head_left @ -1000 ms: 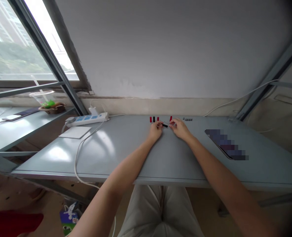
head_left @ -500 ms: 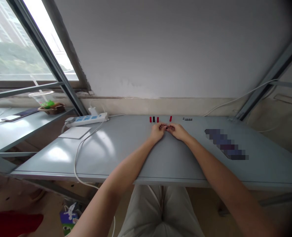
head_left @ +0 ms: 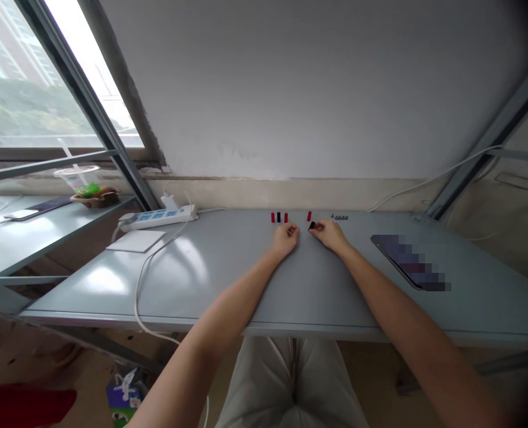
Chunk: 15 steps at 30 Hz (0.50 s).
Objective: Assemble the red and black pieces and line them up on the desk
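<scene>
Three small red upright cylinders, likely terminal posts, stand near the back of the grey table [head_left: 228,267]: one [head_left: 273,217], one [head_left: 286,217] and one [head_left: 309,216]. A black post [head_left: 279,217] stands between the left two. My right hand [head_left: 329,235] pinches a small black piece [head_left: 311,226] at its fingertips. My left hand [head_left: 285,239] rests on the table below the posts, its fingers closed with nothing showing in them. A row of tiny grey parts [head_left: 339,217] lies to the right of my right hand.
A white power strip [head_left: 157,217] with a plugged-in charger lies at the back left, and a white cable [head_left: 145,285] runs over the table edge. A white pad [head_left: 135,241] lies nearby. A phone [head_left: 409,261], pixelated, lies at the right.
My hands have moved apart from meeting at the middle. The black piece now sits at my right hand's fingertips, to the right of where the hands met.
</scene>
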Each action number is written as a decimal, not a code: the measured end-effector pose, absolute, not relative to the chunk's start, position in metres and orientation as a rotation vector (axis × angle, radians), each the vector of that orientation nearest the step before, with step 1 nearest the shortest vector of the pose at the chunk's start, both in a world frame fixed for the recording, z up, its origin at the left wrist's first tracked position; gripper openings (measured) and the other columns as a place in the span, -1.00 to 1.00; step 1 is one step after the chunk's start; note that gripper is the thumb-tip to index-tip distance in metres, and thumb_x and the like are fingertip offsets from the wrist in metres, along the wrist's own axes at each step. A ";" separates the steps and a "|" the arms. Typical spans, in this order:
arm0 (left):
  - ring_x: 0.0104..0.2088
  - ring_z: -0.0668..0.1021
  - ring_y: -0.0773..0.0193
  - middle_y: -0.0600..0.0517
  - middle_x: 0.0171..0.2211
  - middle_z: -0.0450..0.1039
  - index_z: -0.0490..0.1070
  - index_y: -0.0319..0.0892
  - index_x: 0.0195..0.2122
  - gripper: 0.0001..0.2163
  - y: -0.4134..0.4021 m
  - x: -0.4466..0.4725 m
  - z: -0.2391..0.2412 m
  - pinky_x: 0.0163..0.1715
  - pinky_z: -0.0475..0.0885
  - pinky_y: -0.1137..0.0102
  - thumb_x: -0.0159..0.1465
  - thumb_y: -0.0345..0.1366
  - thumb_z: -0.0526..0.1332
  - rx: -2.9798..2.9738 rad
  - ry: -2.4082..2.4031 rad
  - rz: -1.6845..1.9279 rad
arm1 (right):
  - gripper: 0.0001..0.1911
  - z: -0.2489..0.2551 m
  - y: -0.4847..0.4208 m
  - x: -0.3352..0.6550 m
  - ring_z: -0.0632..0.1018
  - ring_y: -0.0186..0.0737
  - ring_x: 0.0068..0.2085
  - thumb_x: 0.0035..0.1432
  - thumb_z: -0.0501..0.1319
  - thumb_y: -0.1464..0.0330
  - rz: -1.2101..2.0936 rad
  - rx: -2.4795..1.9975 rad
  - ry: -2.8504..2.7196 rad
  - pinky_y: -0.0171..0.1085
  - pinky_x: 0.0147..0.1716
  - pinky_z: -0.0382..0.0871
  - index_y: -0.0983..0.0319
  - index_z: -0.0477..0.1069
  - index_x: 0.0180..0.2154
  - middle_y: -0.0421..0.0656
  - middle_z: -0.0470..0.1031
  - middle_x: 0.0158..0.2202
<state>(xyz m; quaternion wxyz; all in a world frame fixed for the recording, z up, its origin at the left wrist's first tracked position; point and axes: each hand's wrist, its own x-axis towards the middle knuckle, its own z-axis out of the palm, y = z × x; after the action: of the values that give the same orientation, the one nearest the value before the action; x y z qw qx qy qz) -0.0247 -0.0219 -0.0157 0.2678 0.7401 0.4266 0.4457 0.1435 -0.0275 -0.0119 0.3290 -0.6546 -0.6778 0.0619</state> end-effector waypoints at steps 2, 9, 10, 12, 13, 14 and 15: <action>-0.49 0.41 0.39 0.01 -0.51 0.42 0.41 -0.26 -0.44 -0.88 -0.021 -0.026 -0.017 -0.38 0.34 0.45 0.12 -0.41 0.09 2.059 1.167 1.180 | -0.83 -0.010 -0.022 0.149 0.43 -0.30 -0.45 -0.06 0.20 0.30 0.163 -1.770 -1.725 -0.37 -0.46 0.20 0.28 0.45 -0.46 -0.14 0.47 -0.49; -0.51 0.41 0.38 0.01 -0.47 0.45 0.42 -0.24 -0.39 -0.85 -0.020 -0.029 -0.023 -0.40 0.33 0.44 0.13 -0.37 0.07 2.222 1.189 1.135 | -0.85 -0.008 -0.003 0.159 0.45 -0.28 -0.43 -0.10 0.24 0.31 0.174 -1.866 -1.717 -0.37 -0.45 0.21 0.27 0.48 -0.47 -0.13 0.49 -0.48; -0.51 0.41 0.38 0.01 -0.47 0.45 0.42 -0.23 -0.39 -0.85 -0.019 -0.029 -0.023 -0.40 0.33 0.44 0.13 -0.37 0.07 2.235 1.187 1.136 | -0.85 -0.008 -0.001 0.159 0.45 -0.28 -0.43 -0.10 0.24 0.31 0.175 -1.870 -1.717 -0.37 -0.45 0.21 0.27 0.48 -0.47 -0.13 0.49 -0.48; -0.51 0.41 0.38 0.01 -0.47 0.46 0.42 -0.23 -0.39 -0.85 -0.019 -0.029 -0.024 -0.41 0.34 0.45 0.12 -0.38 0.07 2.247 1.180 1.132 | -0.85 -0.010 0.003 0.157 0.46 -0.27 -0.43 -0.10 0.23 0.31 0.171 -1.877 -1.715 -0.37 -0.46 0.20 0.27 0.48 -0.47 -0.12 0.49 -0.48; -0.51 0.41 0.38 0.01 -0.47 0.46 0.42 -0.23 -0.39 -0.85 -0.020 -0.029 -0.023 -0.41 0.34 0.45 0.12 -0.38 0.07 2.249 1.179 1.124 | -0.85 -0.010 0.004 0.155 0.46 -0.27 -0.43 -0.10 0.23 0.31 0.164 -1.883 -1.714 -0.37 -0.46 0.20 0.27 0.47 -0.47 -0.12 0.49 -0.48; -0.51 0.41 0.38 0.01 -0.48 0.46 0.42 -0.23 -0.39 -0.85 -0.020 -0.029 -0.023 -0.42 0.34 0.45 0.12 -0.38 0.06 2.249 1.180 1.113 | -0.85 -0.011 0.006 0.153 0.46 -0.26 -0.42 -0.10 0.23 0.30 0.153 -1.888 -1.713 -0.36 -0.46 0.20 0.26 0.47 -0.47 -0.11 0.50 -0.47; -0.51 0.41 0.38 0.01 -0.48 0.45 0.42 -0.23 -0.39 -0.85 -0.020 -0.029 -0.023 -0.42 0.34 0.45 0.12 -0.38 0.06 2.250 1.183 1.102 | -0.85 -0.011 0.008 0.152 0.46 -0.26 -0.41 -0.10 0.23 0.30 0.141 -1.895 -1.712 -0.36 -0.46 0.20 0.26 0.47 -0.47 -0.11 0.50 -0.46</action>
<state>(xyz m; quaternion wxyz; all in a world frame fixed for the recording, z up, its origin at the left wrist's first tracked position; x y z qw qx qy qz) -0.0290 -0.0204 -0.0229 0.1845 0.7981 0.4197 0.3910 0.1519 0.0076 -0.0115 0.2878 -0.7094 -0.6412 0.0528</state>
